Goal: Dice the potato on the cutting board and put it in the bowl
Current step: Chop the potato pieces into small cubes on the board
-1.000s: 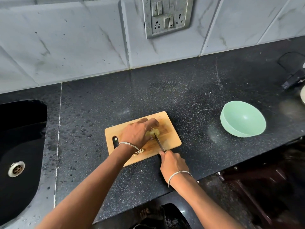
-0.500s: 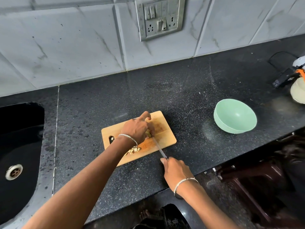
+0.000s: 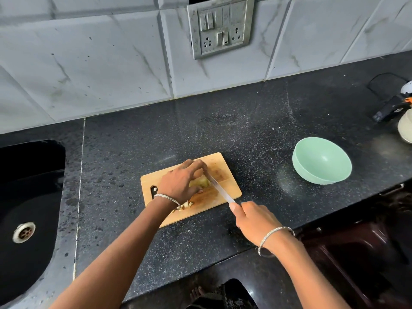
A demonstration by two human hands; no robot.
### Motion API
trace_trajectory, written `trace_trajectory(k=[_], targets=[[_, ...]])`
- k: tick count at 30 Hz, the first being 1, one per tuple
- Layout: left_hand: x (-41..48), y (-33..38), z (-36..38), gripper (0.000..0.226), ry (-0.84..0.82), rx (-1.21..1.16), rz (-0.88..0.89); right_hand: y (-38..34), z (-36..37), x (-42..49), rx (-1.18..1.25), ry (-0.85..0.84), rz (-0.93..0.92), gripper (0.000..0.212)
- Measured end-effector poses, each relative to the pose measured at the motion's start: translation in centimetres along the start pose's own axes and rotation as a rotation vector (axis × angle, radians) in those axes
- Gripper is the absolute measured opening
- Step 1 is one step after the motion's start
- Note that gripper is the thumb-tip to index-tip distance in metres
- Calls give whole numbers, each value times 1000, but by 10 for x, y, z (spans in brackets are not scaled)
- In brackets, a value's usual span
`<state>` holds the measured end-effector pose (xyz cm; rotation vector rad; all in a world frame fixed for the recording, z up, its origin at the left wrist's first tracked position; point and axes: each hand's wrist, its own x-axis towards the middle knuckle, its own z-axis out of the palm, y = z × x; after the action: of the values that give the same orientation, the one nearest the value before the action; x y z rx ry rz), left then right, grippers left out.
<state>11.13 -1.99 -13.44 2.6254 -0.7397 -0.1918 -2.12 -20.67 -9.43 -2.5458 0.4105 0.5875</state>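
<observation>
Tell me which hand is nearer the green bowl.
Right. The right hand grips the knife near the cutting board's right corner; the left hand holds the potato, farther left of the bowl.

Right hand (image 3: 254, 216) returned knife (image 3: 219, 190) to potato (image 3: 200, 182); left hand (image 3: 180, 181) fingers re-curled over it; blade perhaps mid-cut.

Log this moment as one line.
step: dicing; left hand: holds potato; right hand: grips knife; cutting board: diced pieces; bowl: empty
</observation>
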Motion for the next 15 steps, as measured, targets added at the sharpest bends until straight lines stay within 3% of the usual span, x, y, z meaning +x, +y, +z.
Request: trace_trajectory(k=[3,8,15], targets=[[-4,0,6,62,68,-97,-86,-11,9,1,16,54,-21,45],[-4,-2,18,53,144,-132,-211,-26,25,4,-39,90,0,48],[-3,-3,20,54,157,-144,-220,-33,39,0,-104,183,-9,42]])
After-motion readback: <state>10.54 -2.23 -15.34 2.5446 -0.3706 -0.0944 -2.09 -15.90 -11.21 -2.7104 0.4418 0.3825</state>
